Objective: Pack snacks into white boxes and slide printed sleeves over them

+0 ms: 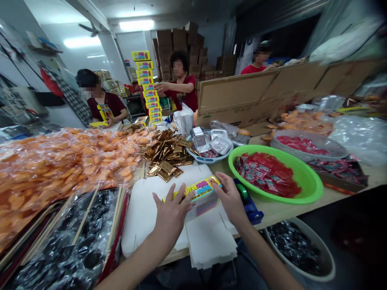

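A yellow printed carton (201, 191) lies in front of me, its near side showing layered coloured edges. White card flaps (210, 237) spread from it towards me over the table edge. My left hand (173, 209) rests on the left part of the carton with its fingers spread. At the other end, my right hand (229, 197) grips the carton between thumb and fingers. Underneath lies a stack of white card sheets (142, 217). Just beyond it is a heap of gold foil packets (166, 155). A blue tape dispenser (254, 213) stands beside my right hand.
Orange wrapped pieces (75, 157) cover the left side, behind a box of black wrapped pieces (87, 233). On the right is a green basin (311, 187) of red packets. A blue bowl (208, 160) holds clear plastic containers. Yellow boxes (149, 84) stand stacked near co-workers.
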Available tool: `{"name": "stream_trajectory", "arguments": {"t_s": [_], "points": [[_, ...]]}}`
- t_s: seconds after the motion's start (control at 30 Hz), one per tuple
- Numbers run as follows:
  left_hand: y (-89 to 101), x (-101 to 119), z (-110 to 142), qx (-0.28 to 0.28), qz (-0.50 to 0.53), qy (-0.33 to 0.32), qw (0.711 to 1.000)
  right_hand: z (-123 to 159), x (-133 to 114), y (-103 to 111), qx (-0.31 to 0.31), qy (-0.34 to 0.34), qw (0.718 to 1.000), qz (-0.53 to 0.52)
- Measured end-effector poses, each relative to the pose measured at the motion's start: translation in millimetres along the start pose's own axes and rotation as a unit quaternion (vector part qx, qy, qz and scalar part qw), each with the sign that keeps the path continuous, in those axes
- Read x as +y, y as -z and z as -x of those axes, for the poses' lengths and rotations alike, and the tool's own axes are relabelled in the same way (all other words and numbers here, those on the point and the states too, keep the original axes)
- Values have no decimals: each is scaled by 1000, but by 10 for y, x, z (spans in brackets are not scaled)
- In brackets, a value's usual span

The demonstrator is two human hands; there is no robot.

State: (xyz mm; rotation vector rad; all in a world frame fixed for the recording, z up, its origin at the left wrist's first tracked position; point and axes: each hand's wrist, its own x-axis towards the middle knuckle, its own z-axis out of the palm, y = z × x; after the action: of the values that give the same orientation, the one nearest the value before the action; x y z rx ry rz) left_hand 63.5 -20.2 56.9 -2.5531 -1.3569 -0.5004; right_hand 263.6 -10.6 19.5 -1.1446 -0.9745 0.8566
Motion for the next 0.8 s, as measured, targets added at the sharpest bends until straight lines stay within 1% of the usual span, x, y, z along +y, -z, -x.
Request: {"name": "stream_trajectory", "arguments": {"t_s": [0.07, 0.13, 0.2, 0.27, 0.37, 0.6, 0.73, 0.8], "points": [[-41, 25, 17, 2, 1, 16, 1000, -22, 3, -31, 1, -34, 999, 15], [-75, 37, 31, 14, 14, 19, 1000, -38, 6, -41, -1, -59, 998, 14], [-90, 43, 43, 31, 22, 17, 999, -40, 9, -38, 10, -61, 998, -2], [-85, 49, 52, 42, 19, 17, 999, -30, 12, -32, 25, -50, 998, -14], [-58, 61, 54, 42, 12, 15, 999, -17, 32, -31, 25, -40, 999, -13], [-45, 102, 60, 60, 14, 23, 998, -57, 151, -58, 51, 55, 994, 82], [-14, 101, 31, 61, 16, 16, 998, -69, 124, -69, 61, 50, 990, 118], [8, 79, -16, 56, 21, -10, 998, -66, 87, -70, 64, 44, 988, 137]]}}
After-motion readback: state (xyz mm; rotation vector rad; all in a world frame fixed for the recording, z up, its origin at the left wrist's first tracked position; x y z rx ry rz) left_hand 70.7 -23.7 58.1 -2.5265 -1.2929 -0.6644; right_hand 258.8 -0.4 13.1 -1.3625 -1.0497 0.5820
